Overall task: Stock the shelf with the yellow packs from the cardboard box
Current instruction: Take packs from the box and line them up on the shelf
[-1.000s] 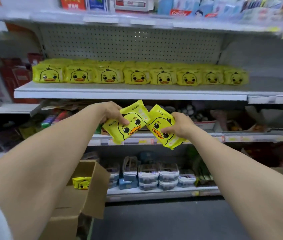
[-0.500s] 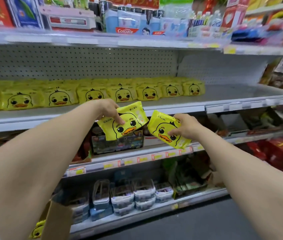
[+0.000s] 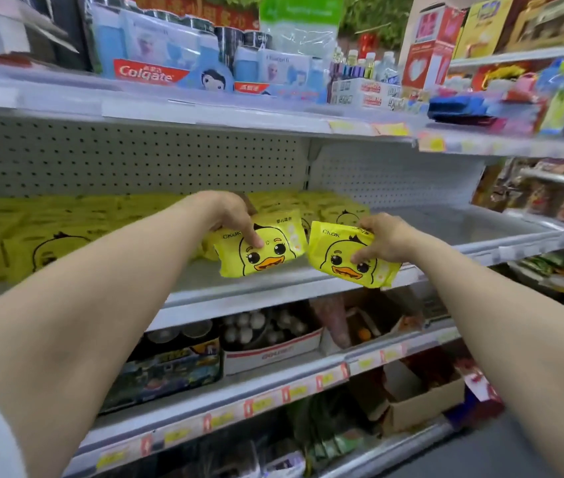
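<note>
Both arms are out at the shelf [image 3: 273,286], a pack in each hand! The left hand [image 3: 234,219] grips the left pack [image 3: 266,251] from above, thumb pressed on the duck's forehead, fingers curled over the top edge. That pack hangs low over the front of the shelf, duck face toward the camera and slightly tilted; whether it touches the board, I can't tell. Right behind it is the stocked row [image 3: 66,232] of matching yellow packs, running from the far left along the pegboard [image 3: 135,160].

The right hand [image 3: 382,238] clamps the right pack [image 3: 346,260] the same way, thumb across the duck's face and fingers wrapped over the top (their tips are hidden behind). This one is out at the shelf's front lip, its lower corner dipping below the edge, tilted down to the right. The two packs are just beside each other, with a sliver of a gap between them.

Up top sits a Colgate box [image 3: 146,72] among blue packets. One level down is a white carton [image 3: 270,353] of goods.
</note>
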Available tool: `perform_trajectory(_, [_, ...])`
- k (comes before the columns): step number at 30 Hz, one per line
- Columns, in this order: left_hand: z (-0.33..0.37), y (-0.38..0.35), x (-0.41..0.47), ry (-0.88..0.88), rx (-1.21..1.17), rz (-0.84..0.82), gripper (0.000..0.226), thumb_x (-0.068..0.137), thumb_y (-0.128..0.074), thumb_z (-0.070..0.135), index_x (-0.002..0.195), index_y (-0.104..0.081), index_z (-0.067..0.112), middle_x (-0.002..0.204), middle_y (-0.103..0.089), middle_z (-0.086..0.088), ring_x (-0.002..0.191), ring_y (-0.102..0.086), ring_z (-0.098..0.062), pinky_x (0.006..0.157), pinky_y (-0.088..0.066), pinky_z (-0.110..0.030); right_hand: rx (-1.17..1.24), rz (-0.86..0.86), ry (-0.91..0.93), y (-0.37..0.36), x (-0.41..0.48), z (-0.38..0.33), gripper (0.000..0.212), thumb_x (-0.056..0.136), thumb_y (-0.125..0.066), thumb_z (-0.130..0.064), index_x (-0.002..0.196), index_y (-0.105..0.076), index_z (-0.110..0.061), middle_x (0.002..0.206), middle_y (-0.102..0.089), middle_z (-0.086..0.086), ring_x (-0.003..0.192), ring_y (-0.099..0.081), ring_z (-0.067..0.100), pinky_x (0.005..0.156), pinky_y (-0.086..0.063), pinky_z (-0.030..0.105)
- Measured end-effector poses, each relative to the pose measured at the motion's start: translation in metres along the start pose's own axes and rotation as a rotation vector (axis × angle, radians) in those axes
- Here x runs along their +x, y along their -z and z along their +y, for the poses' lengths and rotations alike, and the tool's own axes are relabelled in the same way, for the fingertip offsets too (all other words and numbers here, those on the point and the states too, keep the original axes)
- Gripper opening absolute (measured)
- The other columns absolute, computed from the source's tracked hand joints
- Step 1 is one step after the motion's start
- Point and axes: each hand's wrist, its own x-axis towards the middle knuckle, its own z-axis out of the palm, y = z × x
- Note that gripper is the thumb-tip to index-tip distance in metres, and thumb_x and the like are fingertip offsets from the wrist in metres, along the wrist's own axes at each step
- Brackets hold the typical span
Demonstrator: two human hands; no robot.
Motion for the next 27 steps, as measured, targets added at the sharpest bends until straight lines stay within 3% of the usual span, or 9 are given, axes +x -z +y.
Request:
perform_trajectory(2, [0.014,0.003,0.034,-0.023,0.043,-0.001,0.098,0.071,-0.083,0.041,0.151,-0.032,0.02,0.156,-0.033,-0.006,0.141,-0.033,-0.034,0.114,-0.031,-0.047,-0.024,-0.016,0.001,0.007,0.029,0.014,0.047,0.067,-0.087,-0.04,0.107,-0.063,-0.032,0.095,-0.066,-0.007,0.097,-0.061,0.023,0.077,-0.042,0.027])
perform_trajectory(6, [0.036,0.001,0.085,-0.12,0.191,0.046,0.092,0.072,-0.082,0.046,0.148,-0.039,0.018,0.15,-0.043,-0.002,0.133,-0.045,-0.027,0.106,-0.041,-0.039,-0.059,0.0,-0.004,0.014,0.069,0.04,0.079,0.066,-0.087,-0.044,0.134,-0.057,-0.019,0.129,-0.063,0.003,0.119,-0.057,0.026,0.097,-0.043,0.031])
perform_trajectory(9, [0.049,-0.008,0.115,-0.126,0.254,0.034,0.094,0.068,-0.084,0.046,0.147,-0.04,0.021,0.151,-0.039,0.001,0.135,-0.04,-0.026,0.108,-0.039,-0.039,-0.058,-0.021,-0.035,0.011,0.086,0.059,0.086,0.068,-0.088,-0.04,0.142,-0.05,-0.016,0.142,-0.054,0.004,0.128,-0.051,0.026,0.106,-0.038,0.033])
perform_trajectory(13, [0.059,-0.021,0.146,-0.131,0.333,0.021,0.086,0.06,-0.087,0.049,0.136,-0.053,0.026,0.14,-0.05,0.001,0.122,-0.049,-0.025,0.101,-0.046,-0.043,-0.073,-0.055,-0.057,0.003,0.111,0.084,0.089,0.063,-0.089,-0.039,0.142,-0.05,-0.024,0.143,-0.051,0.002,0.128,-0.049,0.026,0.107,-0.041,0.036])
perform_trajectory(21, [0.08,-0.035,0.191,-0.067,0.478,0.08,0.093,0.072,-0.082,0.048,0.149,-0.038,0.021,0.152,-0.034,0.0,0.134,-0.039,-0.024,0.107,-0.041,-0.041,-0.227,-0.169,0.097,0.001,0.173,0.121,0.082,0.072,-0.082,-0.047,0.143,-0.046,-0.024,0.145,-0.045,0.001,0.128,-0.046,0.026,0.103,-0.04,0.035])
perform_trajectory(27, [0.086,-0.041,0.214,0.014,0.459,0.075,0.091,0.073,-0.083,0.042,0.149,-0.037,0.021,0.15,-0.035,0.0,0.133,-0.04,-0.025,0.105,-0.042,-0.039,-0.111,-0.213,0.252,-0.007,0.214,0.138,0.073,0.072,-0.082,-0.042,0.136,-0.052,-0.025,0.117,-0.047,-0.006,0.117,-0.049,0.02,0.089,-0.04,0.031])
